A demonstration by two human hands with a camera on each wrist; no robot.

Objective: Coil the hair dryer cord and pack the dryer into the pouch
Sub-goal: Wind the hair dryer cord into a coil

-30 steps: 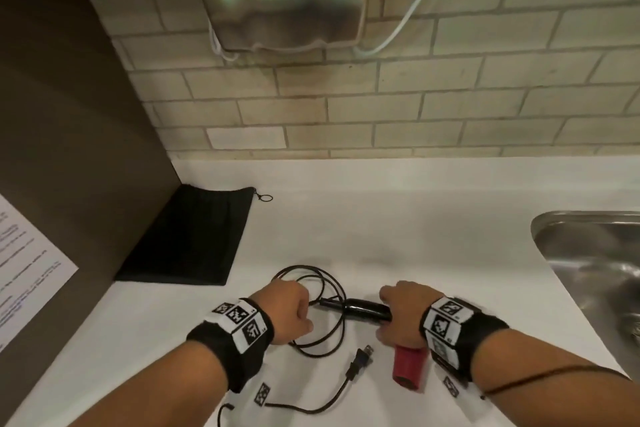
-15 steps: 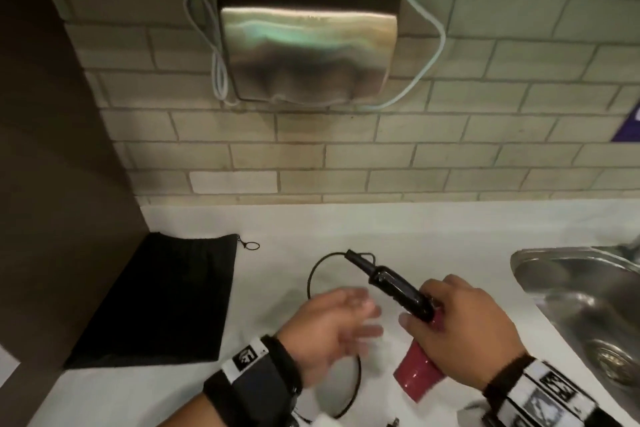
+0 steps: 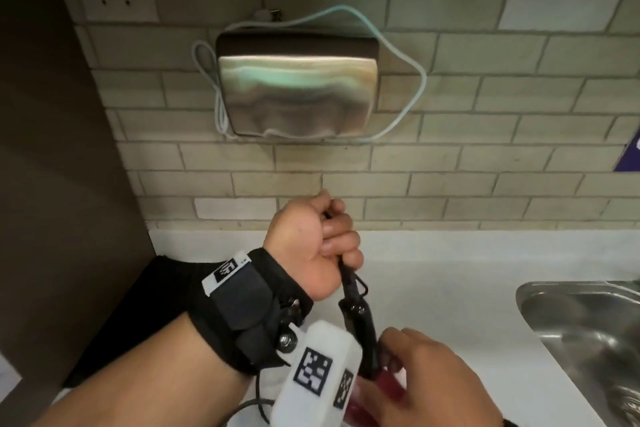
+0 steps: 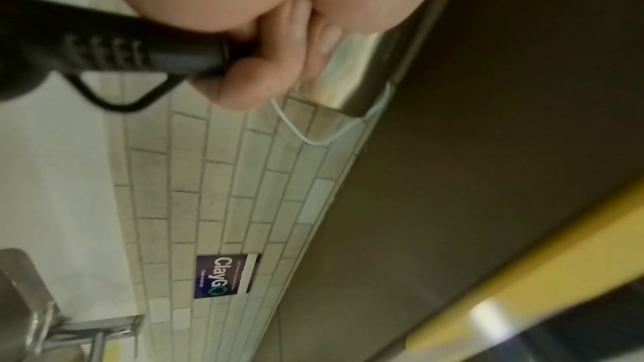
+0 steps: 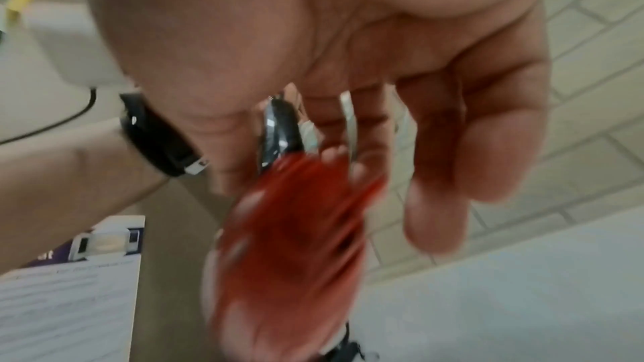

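Note:
The hair dryer is held up above the white counter (image 3: 450,270). Its black handle (image 3: 360,322) points up and away, and its red body (image 3: 391,388) is low, blurred in the right wrist view (image 5: 289,244). My right hand (image 3: 426,381) holds the dryer where handle meets body. My left hand (image 3: 318,239) is a fist round the cord's ribbed black sleeve (image 4: 139,51) at the handle's end. A small hanging loop (image 4: 122,92) sticks out beside it. The black pouch (image 3: 166,274) lies flat at the back left, mostly hidden by my left forearm.
A steel sink (image 3: 571,322) is sunk into the counter on the right, its tap (image 4: 69,332) beside it. A metal hand dryer (image 3: 298,94) with a pale cable hangs on the brick wall. A brown side wall (image 3: 52,184) closes the left.
Both hands have lifted the dryer off the counter. My left hand, open half a second ago, now grips the cord at the handle's end. The view has tilted upward.

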